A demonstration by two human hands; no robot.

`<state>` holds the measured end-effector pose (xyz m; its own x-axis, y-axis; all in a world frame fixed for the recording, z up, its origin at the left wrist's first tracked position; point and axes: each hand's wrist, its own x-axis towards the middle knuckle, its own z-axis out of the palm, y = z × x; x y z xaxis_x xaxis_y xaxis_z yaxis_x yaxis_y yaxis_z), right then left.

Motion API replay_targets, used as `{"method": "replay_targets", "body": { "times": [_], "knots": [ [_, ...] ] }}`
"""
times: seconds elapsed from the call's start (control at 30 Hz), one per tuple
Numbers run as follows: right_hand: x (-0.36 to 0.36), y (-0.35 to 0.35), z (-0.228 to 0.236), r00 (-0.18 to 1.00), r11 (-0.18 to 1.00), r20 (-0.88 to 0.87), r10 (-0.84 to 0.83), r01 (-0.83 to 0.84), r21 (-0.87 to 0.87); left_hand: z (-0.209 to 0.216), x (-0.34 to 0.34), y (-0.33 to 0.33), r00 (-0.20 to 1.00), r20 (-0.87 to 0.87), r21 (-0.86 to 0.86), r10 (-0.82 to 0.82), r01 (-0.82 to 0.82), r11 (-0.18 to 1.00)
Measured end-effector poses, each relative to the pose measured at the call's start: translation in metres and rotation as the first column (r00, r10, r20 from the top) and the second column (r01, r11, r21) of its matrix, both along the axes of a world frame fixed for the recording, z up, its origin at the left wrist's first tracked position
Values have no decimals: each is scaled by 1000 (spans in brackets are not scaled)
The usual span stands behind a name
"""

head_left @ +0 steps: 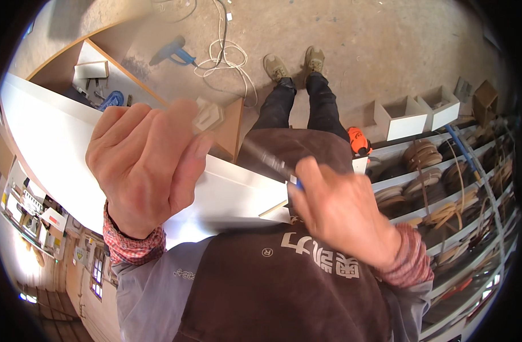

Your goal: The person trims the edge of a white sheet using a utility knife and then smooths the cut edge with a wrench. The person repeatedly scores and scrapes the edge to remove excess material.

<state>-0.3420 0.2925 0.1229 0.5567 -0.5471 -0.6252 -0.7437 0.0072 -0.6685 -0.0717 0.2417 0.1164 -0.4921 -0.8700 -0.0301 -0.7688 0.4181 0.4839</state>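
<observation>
- One long white board (pixel 50 122), far left, running behind left hand.
- Left hand (pixel 147 162): fingers curled in; can't tell if gripping anything.
- Pale piece (pixel 208 117) by left fingertips, blurred; contact unclear.
- Slim tool (pixel 269 161), blurred, between hands, tip toward left hand.
- Right hand (pixel 346 211): fingers closed round tool's blue end.
- Orange item (pixel 359 141), right, beyond right hand.

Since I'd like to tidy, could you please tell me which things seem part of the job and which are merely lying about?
Apparently in use:
- slim tool in the right hand, too blurred to identify
- white panel, partly hidden by the left hand

Apparently lying about:
- blue pistol-shaped tool on the floor
- two open white boxes
- brown coiled strips
</observation>
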Motion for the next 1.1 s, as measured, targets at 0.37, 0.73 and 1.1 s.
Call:
{"method": "replay_targets", "body": {
  "times": [0.37,0.73,1.1],
  "knots": [
    [-8,-1,-34,621,296,4,-784,368,882,6,0,1,1000,8,53,-14,14,998],
    [5,22,-64,483,4,-130,-866,266,964,-1,-2,2,999,35,-58,0,3,998],
    [-38,-34,-56,653,560,182,-736,435,705,16,-80,160,805,-53,-72,591,-593,802]
  ]
}}
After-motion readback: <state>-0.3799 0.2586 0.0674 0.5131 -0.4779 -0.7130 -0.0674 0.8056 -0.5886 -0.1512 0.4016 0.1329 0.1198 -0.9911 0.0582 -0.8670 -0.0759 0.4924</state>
